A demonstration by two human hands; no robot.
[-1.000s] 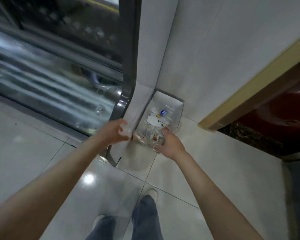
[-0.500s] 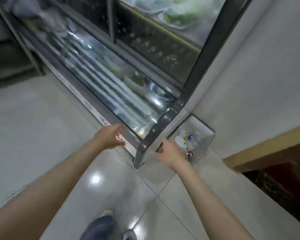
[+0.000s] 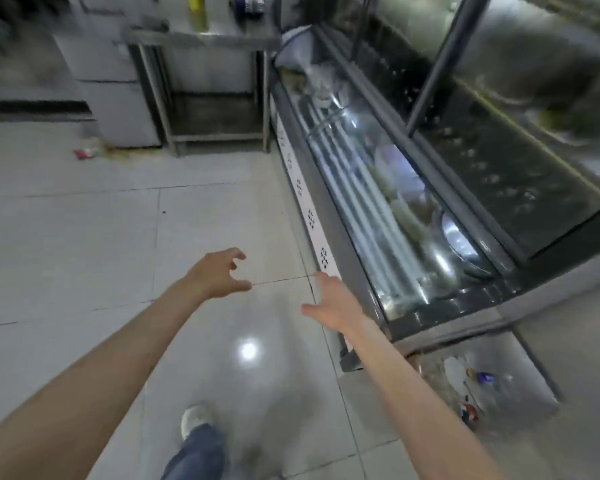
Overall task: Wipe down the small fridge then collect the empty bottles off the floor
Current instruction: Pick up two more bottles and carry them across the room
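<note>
I am holding my left hand and right hand loose and empty at frame centre, ready for more bottles, while collected bottles are lying in the box at lower right.

A single wide-angle camera worn on the person's head looks forward and steeply down over a glossy tiled floor, from standing height. Both bare forearms reach into the frame from the bottom edge, and a shoe shows directly below. A glass display chiller runs along the right side of the view toward a steel table at the far end. The frame's edges are blurred and bowed. No second view shares the scene.
</note>
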